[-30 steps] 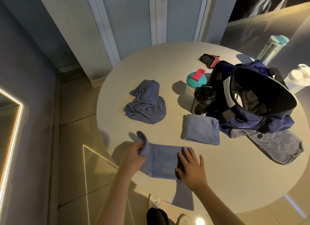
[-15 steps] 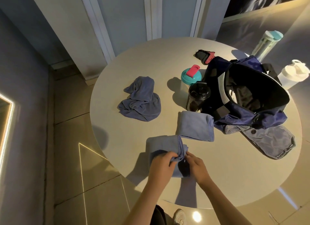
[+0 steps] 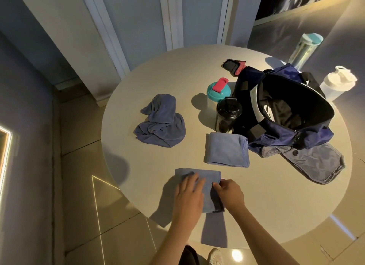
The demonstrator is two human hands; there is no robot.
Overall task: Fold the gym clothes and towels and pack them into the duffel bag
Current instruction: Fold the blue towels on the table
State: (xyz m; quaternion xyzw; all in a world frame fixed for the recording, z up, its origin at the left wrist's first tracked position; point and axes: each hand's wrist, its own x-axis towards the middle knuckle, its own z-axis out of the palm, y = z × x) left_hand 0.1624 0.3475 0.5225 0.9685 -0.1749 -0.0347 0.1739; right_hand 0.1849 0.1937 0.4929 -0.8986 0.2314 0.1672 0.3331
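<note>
The blue towel (image 3: 209, 176) lies folded small at the near edge of the round table (image 3: 177, 77), right in front of the person. The left hand (image 3: 188, 193) rests flat on it with fingers straight, while the right hand (image 3: 229, 193) pinches its right edge with curled fingers. Just beyond sits a second folded towel (image 3: 226, 149), and further left a crumpled towel (image 3: 160, 124). The duffel bag (image 3: 286, 106) gapes open on the right, with a black bottle (image 3: 227, 114) just beside it.
</note>
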